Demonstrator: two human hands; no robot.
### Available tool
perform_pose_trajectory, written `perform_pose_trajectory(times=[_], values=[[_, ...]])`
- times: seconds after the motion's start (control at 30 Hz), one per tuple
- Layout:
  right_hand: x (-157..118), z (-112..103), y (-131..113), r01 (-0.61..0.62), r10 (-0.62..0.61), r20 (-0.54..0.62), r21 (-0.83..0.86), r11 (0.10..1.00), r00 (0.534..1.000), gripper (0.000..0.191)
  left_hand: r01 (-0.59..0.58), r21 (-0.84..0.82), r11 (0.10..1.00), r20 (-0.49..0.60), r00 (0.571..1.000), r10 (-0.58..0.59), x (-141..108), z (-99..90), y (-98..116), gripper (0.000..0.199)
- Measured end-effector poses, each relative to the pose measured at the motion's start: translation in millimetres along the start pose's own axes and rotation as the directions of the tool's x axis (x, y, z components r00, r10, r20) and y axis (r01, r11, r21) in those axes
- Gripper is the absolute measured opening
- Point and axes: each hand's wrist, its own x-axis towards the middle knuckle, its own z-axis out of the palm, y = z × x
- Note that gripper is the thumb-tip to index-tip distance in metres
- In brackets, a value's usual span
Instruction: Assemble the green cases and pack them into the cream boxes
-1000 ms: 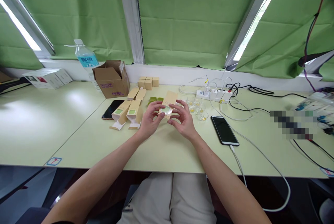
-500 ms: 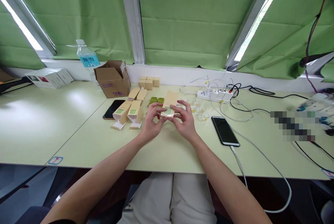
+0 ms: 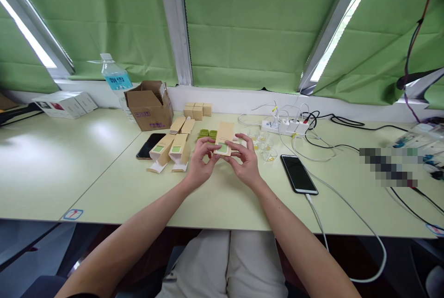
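Observation:
Between my hands is a tan cardboard box [image 3: 226, 133], its near end showing a green square window. My left hand [image 3: 204, 158] grips its left near corner with fingers and thumb. On the opposite side, my right hand [image 3: 245, 157] pinches the right near edge. To the left lie two similar open boxes, a nearer-left carton [image 3: 160, 150] and a carton beside it [image 3: 179, 150], both with white-lined flaps folded out. Several small green containers [image 3: 204, 133] sit just behind my left hand. Several clear round cups [image 3: 268, 153] stand right of my right hand.
A brown shipping box [image 3: 147, 108] and a water bottle [image 3: 116, 78] stand at back left. Several small tan boxes [image 3: 197, 110] sit by the wall. One phone [image 3: 150, 146] lies beside the cartons; a charging phone [image 3: 299, 174] lies right, near a power strip [image 3: 286, 126] and cables.
The box in my hands has tilted slightly, and its near end looks flatter and more closed than before. Both hands keep nearly the same place.

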Motion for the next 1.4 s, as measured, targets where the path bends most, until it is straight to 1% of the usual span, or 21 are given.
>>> perform_pose_trajectory(times=[0.07, 0.13, 0.2, 0.27, 0.33, 0.43, 0.47, 0.53, 0.6, 0.63, 0.7, 0.77, 0.83, 0.87, 0.93, 1.0, 1.03, 1.1, 1.17, 1.27, 1.4], values=[[0, 1, 2, -0.01, 0.01, -0.008, -0.006, 1.0, 1.0, 0.039, -0.001, 0.015, 1.0, -0.013, 1.0, 0.001, -1, 0.2, 1, 0.026], [0, 0, 3, -0.015, 0.015, -0.006, -0.002, 1.0, 1.0, 0.041, 0.004, -0.029, 1.0, 0.032, 0.999, -0.003, -2, -1.4, 2, 0.03], [0, -1, 2, -0.011, 0.011, -0.004, 0.005, 1.0, 1.0, 0.041, 0.049, -0.115, 0.992, 0.085, 0.996, -0.039, 1, -4.3, 0, 0.047], [1, -2, 0, 0.003, -0.003, 0.012, 0.001, 1.0, 1.0, 0.04, 0.145, -0.193, 0.97, 0.11, 0.986, -0.126, 5, -7.3, -5, 0.064], [1, -5, -2, 0.003, -0.004, 0.066, 0.007, 1.0, 0.998, 0.037, 0.253, -0.226, 0.941, 0.156, 0.963, -0.221, 9, -10.1, -12, 0.079], [4, -11, -1, -0.028, 0.021, 0.124, 0.057, 0.998, 0.992, 0.029, 0.353, -0.188, 0.917, 0.307, 0.908, -0.286, 15, -15.7, -21, 0.086], [6, -13, 1, -0.029, 0.023, 0.09, 0.071, 0.997, 0.996, 0.029, 0.357, -0.159, 0.921, 0.35, 0.892, -0.285, 16, -18.0, -22, 0.083], [10, -18, 5, -0.012, 0.016, -0.069, 0.054, 0.998, 0.997, 0.033, 0.318, -0.09, 0.944, 0.42, 0.871, -0.254, 17, -23.2, -20, 0.075], [14, -22, 11, -0.026, 0.025, -0.255, -0.001, 1.0, 0.967, 0.035, 0.245, -0.021, 0.969, 0.52, 0.831, -0.198, 18, -27.9, -15, 0.069], [15, -23, 13, -0.051, 0.038, -0.32, -0.031, 0.998, 0.947, 0.035, 0.207, 0.007, 0.978, 0.582, 0.795, -0.173, 18, -29.8, -11, 0.067], [16, -24, 17, -0.109, 0.063, -0.37, -0.102, 0.989, 0.927, 0.031, 0.142, 0.049, 0.989, 0.687, 0.714, -0.137, 17, -33.1, -4, 0.066], [16, -22, 18, -0.13, 0.051, -0.351, -0.205, 0.97, 0.935, 0.024, 0.082, 0.072, 0.994, 0.727, 0.678, -0.109, 18, -36.9, 0, 0.069], [14, -20, 18, -0.106, 0.001, -0.312, -0.32, 0.942, 0.95, 0.018, 0.034, 0.099, 0.994, 0.704, 0.704, -0.094, 20, -42.1, 0, 0.073], [13, -19, 18, -0.089, -0.026, -0.294, -0.37, 0.925, 0.955, 0.016, 0.018, 0.131, 0.991, 0.662, 0.743, -0.101, 23, -45.2, -2, 0.073], [12, -18, 20, -0.066, -0.065, -0.271, -0.448, 0.891, 0.96, 0.014, -0.001, 0.276, 0.961, 0.495, 0.857, -0.142, 28, -51.4, -7, 0.066], [11, -19, 24, -0.06, -0.078, -0.247, -0.504, 0.862, 0.966, 0.014, 0.011, 0.523, 0.852, 0.277, 0.943, -0.183, 33, -55.7, -14, 0.053], [11, -19, 26, -0.056, -0.075, -0.223, -0.529, 0.846, 0.972, 0.015, 0.028, 0.649, 0.76, 0.195, 0.96, -0.202, 35, -56.6, -17, 0.046], [12, -18, 31, -0.041, -0.058, -0.147, -0.592, 0.805, 0.988, 0.015, 0.042, 0.825, 0.563, 0.135, 0.954, -0.269, 35, -55.5, -23, 0.037], [17, -17, 35, 0.009, -0.042, -0.032, -0.677, 0.736, 0.999, 0.016, 0.018, 0.893, 0.45, 0.157, 0.924, -0.348, 33, -51.4, -25, 0.029], [31, -11, 35, 0.15, -0.012, 0.174, -0.806, 0.572, 0.985, 0.023, -0.032, 0.909, 0.417, 0.198, 0.911, -0.361, 29, -43.6, -24, 0.021], [59, 2, 30, 0.304, 0.151, 0.373, -0.887, 0.346, 0.916, 0.028, -0.014, 0.897, 0.442, 0.171, 0.933, -0.318, 32, -38.2, -18, 0.03]])
